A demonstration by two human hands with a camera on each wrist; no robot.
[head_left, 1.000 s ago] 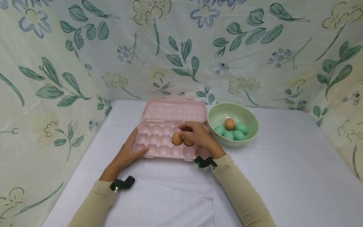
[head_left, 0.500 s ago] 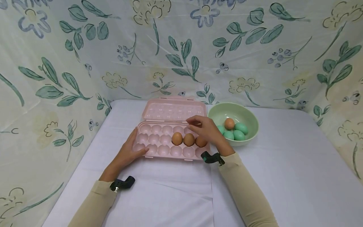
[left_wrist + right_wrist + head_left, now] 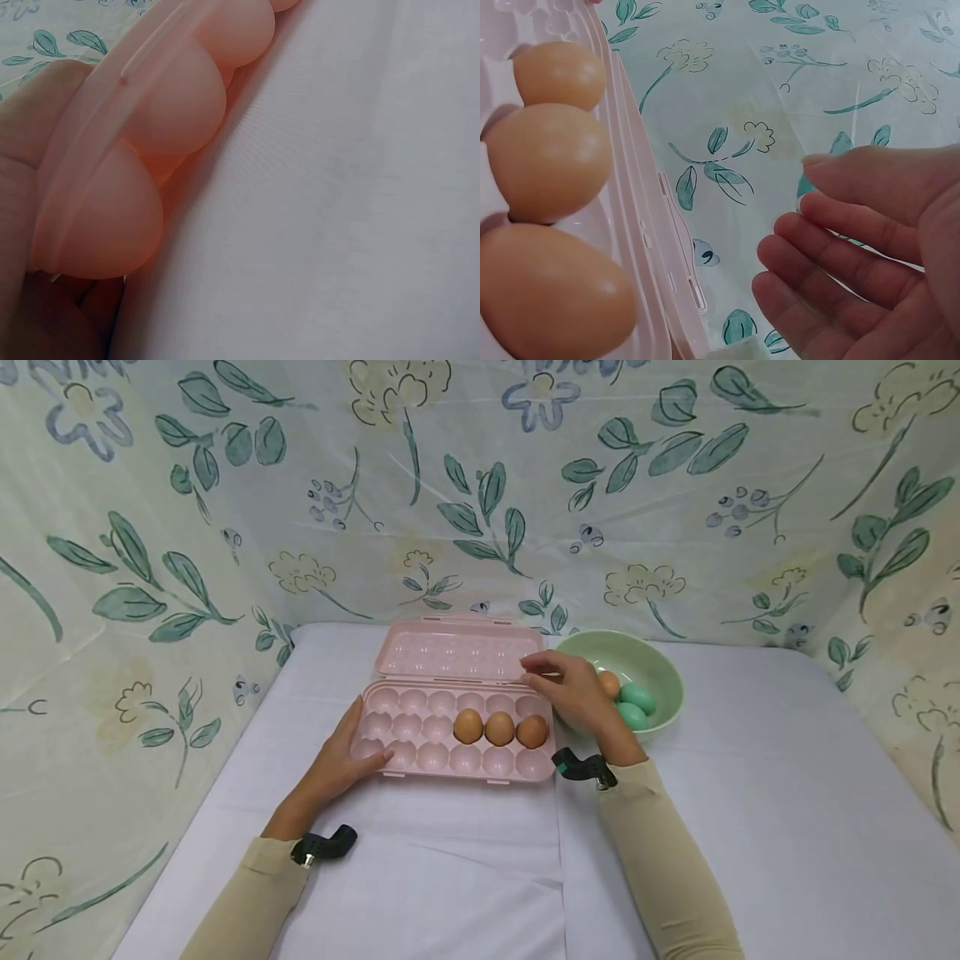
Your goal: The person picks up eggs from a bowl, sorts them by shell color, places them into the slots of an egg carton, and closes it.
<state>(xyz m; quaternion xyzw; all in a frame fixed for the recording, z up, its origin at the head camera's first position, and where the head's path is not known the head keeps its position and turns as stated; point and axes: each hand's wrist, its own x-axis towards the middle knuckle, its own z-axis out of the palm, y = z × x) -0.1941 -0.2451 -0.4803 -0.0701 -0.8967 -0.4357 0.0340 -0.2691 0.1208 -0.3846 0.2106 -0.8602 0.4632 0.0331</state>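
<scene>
A pink plastic egg carton (image 3: 442, 777) lies with its lid (image 3: 457, 652) folded back. My left hand (image 3: 341, 756) grips its left end, the thumb over the front corner and fingers beneath, as the left wrist view shows. Three brown eggs (image 3: 499, 729) sit side by side at the right of the middle row. My right hand (image 3: 577, 697) is in the air between carton and bowl, fingers loosely bent and holding nothing. Behind it, the light green bowl (image 3: 663, 672) contains a brown egg (image 3: 609, 683) and green eggs (image 3: 638, 697), partly hidden by that hand.
A white cloth (image 3: 450, 877) covers the table under carton and bowl. Floral fabric (image 3: 480, 510) hangs along the back and both sides. The bowl stands just beyond the carton's right end.
My right hand has moved off the brown eggs, to the right and back towards the bowl, uncovering all three. My left hand has stayed on the carton.
</scene>
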